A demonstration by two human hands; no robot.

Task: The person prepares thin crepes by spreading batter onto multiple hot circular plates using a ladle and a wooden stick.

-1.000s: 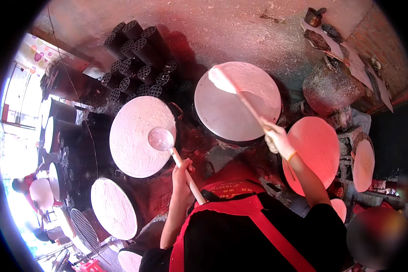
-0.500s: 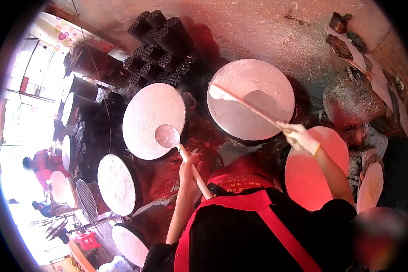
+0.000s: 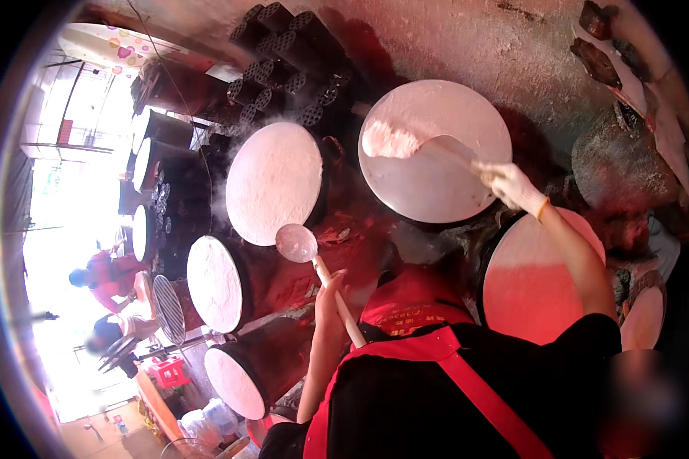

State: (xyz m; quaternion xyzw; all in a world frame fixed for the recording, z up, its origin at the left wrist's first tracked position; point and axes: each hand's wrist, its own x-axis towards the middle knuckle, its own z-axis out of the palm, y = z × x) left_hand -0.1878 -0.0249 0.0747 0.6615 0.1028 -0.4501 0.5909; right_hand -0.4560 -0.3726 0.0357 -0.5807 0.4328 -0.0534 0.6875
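My right hand (image 3: 511,186), in a white glove, is wrapped round the wooden handle of a long tool (image 3: 458,155). The tool reaches over a large round vat (image 3: 444,200) of pale liquid. At its far end is a thick white mass (image 3: 391,140) that hides the tool's head. My bare left hand (image 3: 329,298) grips the wooden handle of a ladle (image 3: 296,242). The ladle's round bowl hangs by the near edge of a second vat (image 3: 274,183), filled with a white surface. Nearest my right forearm is another round vat (image 3: 540,302), lit red.
More white-topped vats (image 3: 213,283) (image 3: 236,382) line the left. Black perforated coal cylinders (image 3: 295,46) are stacked at the wall. A round metal grate (image 3: 168,309) and a red crate (image 3: 169,372) lie farther left. A person in red (image 3: 113,277) is by the bright opening.
My right hand has drawn the tool's handle back, and the white mass at its far end looks bigger. The ladle has shifted toward the second vat's near edge. Steam now shows there.
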